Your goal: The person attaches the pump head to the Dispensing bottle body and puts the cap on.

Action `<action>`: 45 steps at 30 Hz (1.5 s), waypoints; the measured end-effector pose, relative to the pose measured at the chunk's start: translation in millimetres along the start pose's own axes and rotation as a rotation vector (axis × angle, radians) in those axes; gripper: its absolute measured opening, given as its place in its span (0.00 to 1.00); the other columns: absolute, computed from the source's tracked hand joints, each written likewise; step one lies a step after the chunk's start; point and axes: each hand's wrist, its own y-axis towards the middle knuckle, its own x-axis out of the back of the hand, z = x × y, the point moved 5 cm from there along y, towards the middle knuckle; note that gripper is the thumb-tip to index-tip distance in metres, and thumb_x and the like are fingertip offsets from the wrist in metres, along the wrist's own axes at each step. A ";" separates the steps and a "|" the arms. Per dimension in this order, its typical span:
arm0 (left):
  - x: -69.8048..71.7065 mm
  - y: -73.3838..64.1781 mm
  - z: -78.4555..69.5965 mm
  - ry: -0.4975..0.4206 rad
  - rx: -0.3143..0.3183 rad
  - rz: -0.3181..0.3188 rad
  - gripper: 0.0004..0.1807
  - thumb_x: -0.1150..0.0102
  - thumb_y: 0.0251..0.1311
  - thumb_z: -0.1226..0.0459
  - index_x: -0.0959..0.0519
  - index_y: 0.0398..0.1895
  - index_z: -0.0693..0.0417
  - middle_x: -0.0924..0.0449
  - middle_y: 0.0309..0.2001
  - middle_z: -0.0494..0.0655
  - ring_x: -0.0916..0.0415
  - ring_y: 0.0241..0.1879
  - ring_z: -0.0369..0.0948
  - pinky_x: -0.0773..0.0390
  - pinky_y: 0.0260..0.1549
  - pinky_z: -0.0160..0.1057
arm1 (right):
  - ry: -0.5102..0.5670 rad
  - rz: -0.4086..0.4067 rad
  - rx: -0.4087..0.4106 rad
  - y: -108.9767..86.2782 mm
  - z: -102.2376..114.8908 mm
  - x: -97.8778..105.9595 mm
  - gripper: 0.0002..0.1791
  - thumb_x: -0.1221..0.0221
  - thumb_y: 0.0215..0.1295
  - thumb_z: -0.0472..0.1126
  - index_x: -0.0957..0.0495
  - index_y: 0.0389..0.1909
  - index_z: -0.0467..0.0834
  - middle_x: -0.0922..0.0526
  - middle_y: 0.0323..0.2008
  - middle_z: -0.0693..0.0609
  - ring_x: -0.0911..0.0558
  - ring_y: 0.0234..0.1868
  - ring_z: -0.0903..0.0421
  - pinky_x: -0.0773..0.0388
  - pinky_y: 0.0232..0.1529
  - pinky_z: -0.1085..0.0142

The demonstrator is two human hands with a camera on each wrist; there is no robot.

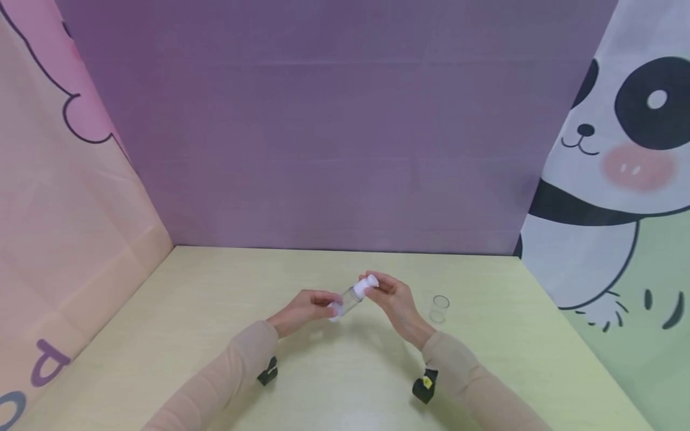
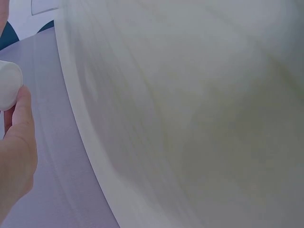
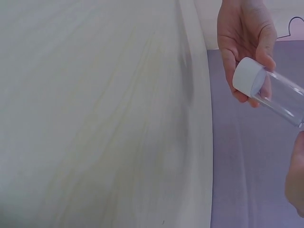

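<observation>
A clear cylindrical pump bottle (image 1: 350, 300) is held tilted above the table, between both hands. My left hand (image 1: 306, 310) grips its white bottom end (image 3: 248, 77), thumb and fingers on either side. At the upper end, the fingers of my right hand (image 1: 397, 304) pinch the white pump top (image 1: 367, 284). The left wrist view catches only the white end (image 2: 9, 85) and part of the left hand (image 2: 19, 147) along its edge. In the right wrist view the right hand (image 3: 295, 183) is mostly cut off.
A clear, open-rimmed cap (image 1: 439, 309) stands on the pale table (image 1: 334, 383), just right of the right hand. A purple cloth wall (image 1: 334, 131) rises behind the far edge. Printed cloth panels flank both sides. Black wrist devices (image 1: 424, 388) hang under the sleeves.
</observation>
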 end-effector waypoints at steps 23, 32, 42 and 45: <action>-1.6 -2.2 -2.1 0.007 0.010 -0.006 0.20 0.38 0.55 0.58 0.22 0.52 0.48 0.27 0.57 0.49 0.30 0.51 0.45 0.29 0.51 0.46 | -0.064 -0.071 0.019 -2.0 0.2 1.2 0.27 0.35 0.52 0.34 0.29 0.55 0.36 0.24 0.55 0.42 0.21 0.47 0.61 0.25 0.50 0.66; -0.7 -2.2 -0.6 -0.003 0.011 -0.005 0.20 0.38 0.55 0.58 0.22 0.52 0.49 0.27 0.56 0.49 0.30 0.51 0.44 0.28 0.51 0.46 | 0.006 0.059 0.033 -5.7 4.8 -3.7 0.28 0.42 0.57 0.29 0.34 0.60 0.37 0.28 0.59 0.43 0.23 0.53 0.61 0.28 0.53 0.69; -1.9 -3.2 -2.4 -0.004 0.003 0.000 0.20 0.39 0.55 0.58 0.22 0.52 0.50 0.27 0.57 0.50 0.30 0.51 0.45 0.28 0.50 0.47 | 0.013 0.074 0.036 -6.1 6.9 -5.6 0.26 0.45 0.57 0.26 0.34 0.59 0.33 0.28 0.58 0.40 0.23 0.53 0.60 0.30 0.56 0.65; -2.3 -3.1 -1.9 -0.004 0.006 0.001 0.20 0.38 0.55 0.57 0.22 0.52 0.49 0.27 0.57 0.49 0.30 0.51 0.45 0.28 0.50 0.46 | 0.020 0.069 0.036 -6.5 6.7 -5.9 0.25 0.45 0.57 0.26 0.34 0.58 0.33 0.27 0.57 0.41 0.22 0.52 0.61 0.30 0.56 0.65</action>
